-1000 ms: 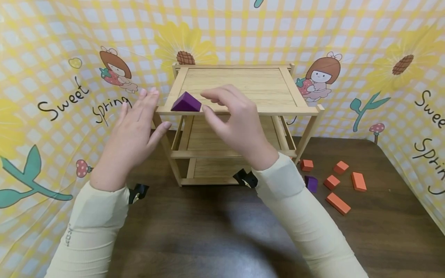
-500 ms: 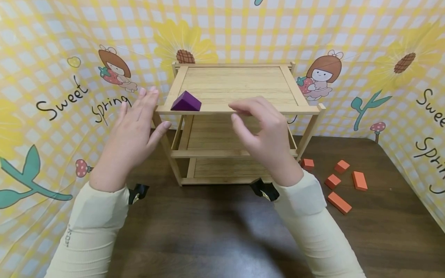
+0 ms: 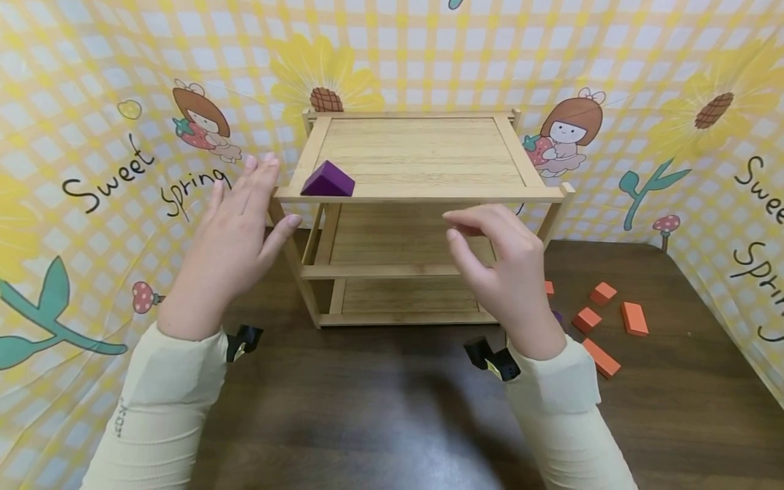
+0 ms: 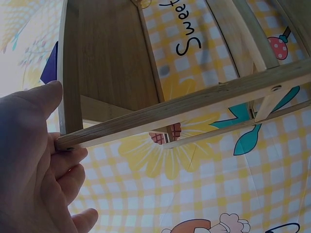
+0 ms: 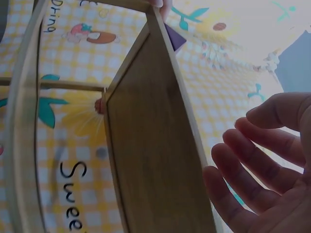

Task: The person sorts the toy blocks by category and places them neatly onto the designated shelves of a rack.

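Note:
On the top board of a three-tier wooden shelf (image 3: 422, 153) lies a purple triangular block (image 3: 329, 180), at the front left corner. My left hand (image 3: 229, 238) rests against that same corner, fingers extended. In the left wrist view, the thumb (image 4: 51, 94) touches the front edge and the fingers pass beside the corner post. My right hand (image 3: 505, 279) hovers in front of the shelf's right half, fingers loosely bent. Nothing is between its thumb and fingers in the right wrist view, where the hand (image 5: 272, 165) is apart from the shelf.
Right of the shelf, several orange blocks lie on the dark table (image 3: 367, 408), among them a cube (image 3: 603, 293) and a long block (image 3: 634, 318). A second purple block (image 3: 557, 317) is mostly hidden behind my right wrist. A yellow checked cloth (image 3: 416, 61) surrounds the table.
My right hand has moved away from the purple triangular block, to the right and down toward me. That block and my left hand have stayed in place.

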Motion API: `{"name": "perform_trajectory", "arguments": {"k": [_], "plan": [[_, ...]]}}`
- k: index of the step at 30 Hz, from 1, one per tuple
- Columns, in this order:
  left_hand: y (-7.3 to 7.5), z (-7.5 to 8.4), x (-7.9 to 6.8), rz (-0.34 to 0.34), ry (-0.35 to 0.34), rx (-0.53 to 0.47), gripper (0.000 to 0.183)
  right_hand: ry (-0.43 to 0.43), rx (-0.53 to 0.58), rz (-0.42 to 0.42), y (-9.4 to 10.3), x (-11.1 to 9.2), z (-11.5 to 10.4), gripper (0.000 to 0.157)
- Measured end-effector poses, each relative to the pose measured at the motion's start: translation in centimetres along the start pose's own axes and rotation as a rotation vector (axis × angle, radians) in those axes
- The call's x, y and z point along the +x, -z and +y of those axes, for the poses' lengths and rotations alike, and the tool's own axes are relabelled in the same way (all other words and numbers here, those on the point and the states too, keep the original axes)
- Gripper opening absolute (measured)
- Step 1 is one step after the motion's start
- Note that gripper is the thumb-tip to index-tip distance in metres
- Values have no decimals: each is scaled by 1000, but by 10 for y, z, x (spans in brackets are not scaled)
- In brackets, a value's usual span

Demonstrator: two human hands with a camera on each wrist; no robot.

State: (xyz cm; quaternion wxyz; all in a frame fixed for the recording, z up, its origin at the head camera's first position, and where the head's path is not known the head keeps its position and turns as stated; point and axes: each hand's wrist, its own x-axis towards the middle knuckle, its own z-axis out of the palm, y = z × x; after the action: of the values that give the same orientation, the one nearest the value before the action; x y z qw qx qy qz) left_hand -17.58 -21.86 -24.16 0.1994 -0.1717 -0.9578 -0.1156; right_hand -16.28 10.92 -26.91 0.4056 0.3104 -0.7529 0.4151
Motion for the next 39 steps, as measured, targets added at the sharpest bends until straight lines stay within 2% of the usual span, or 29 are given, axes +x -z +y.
{"name": "perform_trajectory", "arguments": {"k": [13,23,29,39], "plan": [[0,0,0,-7,5,2,73,-201,-51,67,24,-37,22,16],[-1,0,1,2,-2,-7,74,-372,-167,116,42,-60,47,12],[-1,0,0,0,-3,-13,74,-513,-239,64,49,-72,56,14],[-1,0,0,3,-10,-14,74,-739,-324,-107,51,-84,66,17]]}}
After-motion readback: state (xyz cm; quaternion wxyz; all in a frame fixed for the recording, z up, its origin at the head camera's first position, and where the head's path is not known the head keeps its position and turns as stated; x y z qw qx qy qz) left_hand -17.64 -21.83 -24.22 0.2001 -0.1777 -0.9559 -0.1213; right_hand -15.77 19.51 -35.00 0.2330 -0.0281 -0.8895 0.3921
